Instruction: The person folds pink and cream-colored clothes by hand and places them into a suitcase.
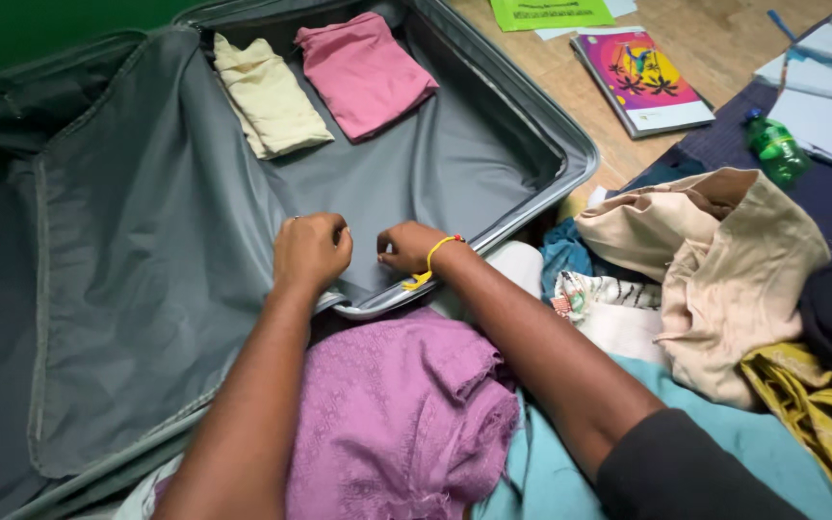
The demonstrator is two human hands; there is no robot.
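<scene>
I see the suitcase [493,116] lying open; both fists sit at its near rim, left hand [310,252] and right hand [409,247] curled closed, seemingly pinching the grey lining [387,183]. 2 folded cloths, cream [270,96] and pink [363,72], are tucked into the far corner, and a purple garment [402,414] waits just below the rim.

A single head-worn camera looks steeply down and forward from close above the open grey suitcase [243,221], which fills the left and centre, with the wooden floor [715,39] beyond its far-right corner.
</scene>
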